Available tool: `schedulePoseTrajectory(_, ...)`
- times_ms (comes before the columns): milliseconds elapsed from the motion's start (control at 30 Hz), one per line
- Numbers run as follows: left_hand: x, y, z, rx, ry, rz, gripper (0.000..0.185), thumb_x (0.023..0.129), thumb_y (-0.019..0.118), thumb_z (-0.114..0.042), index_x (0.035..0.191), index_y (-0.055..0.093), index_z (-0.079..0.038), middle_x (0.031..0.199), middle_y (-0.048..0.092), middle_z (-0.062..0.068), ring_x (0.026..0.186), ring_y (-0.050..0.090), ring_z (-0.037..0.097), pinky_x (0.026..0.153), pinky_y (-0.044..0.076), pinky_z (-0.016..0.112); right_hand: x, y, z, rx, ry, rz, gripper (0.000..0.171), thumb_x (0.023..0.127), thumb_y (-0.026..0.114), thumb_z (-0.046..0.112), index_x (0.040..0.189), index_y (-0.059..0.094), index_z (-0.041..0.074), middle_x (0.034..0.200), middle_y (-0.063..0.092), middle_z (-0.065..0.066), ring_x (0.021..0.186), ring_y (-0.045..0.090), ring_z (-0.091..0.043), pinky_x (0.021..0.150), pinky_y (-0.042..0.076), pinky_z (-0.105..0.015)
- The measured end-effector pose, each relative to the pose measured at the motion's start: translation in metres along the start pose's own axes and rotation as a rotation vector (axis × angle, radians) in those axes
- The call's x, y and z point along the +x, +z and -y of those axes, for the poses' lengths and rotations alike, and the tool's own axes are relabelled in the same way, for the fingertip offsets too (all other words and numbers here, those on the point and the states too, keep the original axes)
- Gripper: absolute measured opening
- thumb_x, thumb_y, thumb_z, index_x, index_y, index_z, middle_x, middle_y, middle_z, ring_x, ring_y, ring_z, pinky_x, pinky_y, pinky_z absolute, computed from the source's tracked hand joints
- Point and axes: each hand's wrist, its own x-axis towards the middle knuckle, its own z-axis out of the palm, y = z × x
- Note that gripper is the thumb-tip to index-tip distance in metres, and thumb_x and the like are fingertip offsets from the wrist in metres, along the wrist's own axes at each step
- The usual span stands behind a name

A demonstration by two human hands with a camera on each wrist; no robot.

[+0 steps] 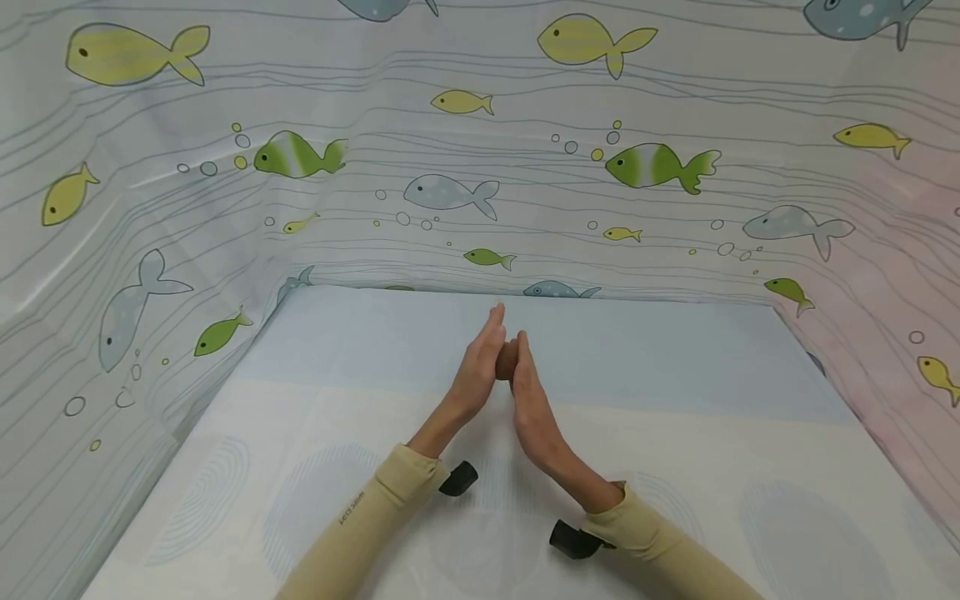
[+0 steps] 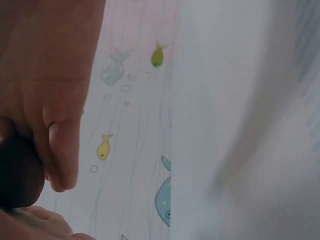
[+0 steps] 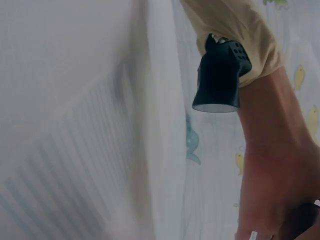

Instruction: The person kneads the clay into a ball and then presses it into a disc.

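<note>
A brown rounded lump [image 1: 507, 361] sits between my two palms, raised above the table. My left hand [image 1: 477, 371] presses it from the left with straight fingers that point forward and up. From the other side my right hand [image 1: 534, 412] lies flat against it, fingers also straight. The lump [image 2: 20, 175] looks dark in the left wrist view, below the broad palm of the right hand [image 2: 50, 85]. In the right wrist view, the left hand [image 3: 275, 185] partly surrounds the dark lump [image 3: 300, 220] at the lower right.
Below the hands stretches a table with a white and pale blue cover [image 1: 675, 358]. A curtain printed with fish [image 1: 525, 150] closes in the back and both sides. Black wrist cameras [image 1: 573, 540] hang under both beige sleeves [image 1: 660, 533].
</note>
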Motion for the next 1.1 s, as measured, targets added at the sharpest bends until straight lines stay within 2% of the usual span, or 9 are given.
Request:
schedulePoseTrajectory(167, -0.003, 0.003, 0.004, -0.004, -0.015, 0.025, 0.065, 0.107, 0.021, -0.04, 0.157, 0.013, 0.001, 0.165, 0.01, 0.009, 0.152, 0.004, 0.017, 0.123, 0.007, 0.04, 0.004, -0.004, 0.002, -0.024, -0.054, -0.036, 0.06, 0.11, 0.013, 0.037, 0.158, -0.005, 0.006, 0.165, -0.002, -0.006, 0.151, 0.002, -0.024, 0.12, 0.008, -0.054)
schedulePoseTrajectory(300, -0.005, 0.006, 0.005, -0.002, -0.005, 0.042, 0.064, 0.108, 0.021, -0.039, 0.157, 0.013, 0.001, 0.165, 0.011, 0.009, 0.153, 0.005, 0.018, 0.123, 0.007, 0.041, 0.006, -0.006, 0.001, -0.067, -0.073, -0.073, 0.058, 0.11, 0.013, 0.035, 0.159, -0.001, 0.007, 0.163, 0.011, -0.012, 0.145, 0.017, -0.025, 0.119, 0.01, -0.052)
schedulePoseTrajectory(400, -0.007, 0.007, 0.004, 0.002, 0.0, 0.056, 0.061, 0.108, 0.02, -0.036, 0.157, 0.012, 0.0, 0.165, 0.01, 0.008, 0.153, 0.004, 0.019, 0.123, 0.007, 0.042, 0.008, -0.008, 0.001, -0.079, -0.055, -0.099, 0.057, 0.11, 0.014, 0.037, 0.16, 0.003, 0.012, 0.147, 0.033, -0.016, 0.131, 0.033, -0.025, 0.115, 0.019, -0.049)
schedulePoseTrajectory(600, -0.012, 0.011, 0.005, -0.007, -0.009, 0.076, 0.058, 0.109, 0.021, -0.032, 0.158, 0.011, -0.003, 0.165, 0.011, 0.007, 0.153, 0.003, 0.019, 0.123, 0.006, 0.042, 0.014, -0.011, -0.001, -0.1, -0.032, -0.142, 0.056, 0.11, 0.013, 0.037, 0.16, 0.012, 0.012, 0.148, 0.036, -0.018, 0.134, 0.035, -0.027, 0.116, 0.02, -0.052)
schedulePoseTrajectory(767, -0.018, 0.015, 0.006, -0.021, -0.048, 0.081, 0.059, 0.109, 0.022, -0.035, 0.159, 0.011, -0.005, 0.165, 0.011, 0.005, 0.152, 0.005, 0.016, 0.122, 0.009, 0.044, 0.02, -0.015, -0.006, -0.104, -0.024, -0.181, 0.056, 0.109, 0.012, 0.038, 0.159, 0.016, 0.012, 0.15, 0.037, -0.019, 0.144, 0.028, -0.024, 0.12, 0.012, -0.048)
schedulePoseTrajectory(833, -0.02, 0.016, 0.006, -0.02, -0.053, 0.082, 0.061, 0.108, 0.022, -0.037, 0.159, 0.011, -0.005, 0.166, 0.011, 0.005, 0.152, 0.005, 0.017, 0.122, 0.01, 0.046, 0.023, -0.018, -0.009, -0.112, -0.027, -0.193, 0.058, 0.109, 0.011, 0.038, 0.159, 0.019, 0.009, 0.152, 0.035, -0.018, 0.149, 0.018, -0.021, 0.122, 0.004, -0.046)
schedulePoseTrajectory(1000, -0.025, 0.019, 0.003, 0.0, -0.049, 0.079, 0.065, 0.107, 0.023, -0.042, 0.159, 0.011, -0.006, 0.166, 0.011, 0.0, 0.152, 0.006, 0.013, 0.122, 0.01, 0.046, 0.032, -0.026, -0.014, -0.093, -0.019, -0.23, 0.061, 0.109, 0.011, 0.04, 0.156, 0.027, 0.005, 0.145, 0.041, -0.019, 0.147, 0.024, -0.02, 0.121, 0.013, -0.046)
schedulePoseTrajectory(1033, -0.026, 0.02, 0.003, 0.003, -0.045, 0.083, 0.065, 0.107, 0.023, -0.043, 0.159, 0.01, -0.007, 0.166, 0.011, -0.002, 0.152, 0.005, 0.012, 0.122, 0.01, 0.045, 0.034, -0.028, -0.014, -0.086, -0.018, -0.237, 0.061, 0.109, 0.012, 0.04, 0.156, 0.026, 0.004, 0.149, 0.039, -0.018, 0.148, 0.023, -0.02, 0.122, 0.014, -0.045)
schedulePoseTrajectory(1100, -0.027, 0.02, 0.0, 0.003, -0.032, 0.097, 0.066, 0.106, 0.023, -0.044, 0.159, 0.008, -0.007, 0.166, 0.009, -0.003, 0.152, 0.004, 0.01, 0.123, 0.009, 0.044, 0.037, -0.03, -0.016, -0.08, -0.011, -0.237, 0.06, 0.109, 0.01, 0.04, 0.159, 0.01, 0.007, 0.164, 0.014, -0.009, 0.152, 0.01, -0.018, 0.122, 0.015, -0.045)
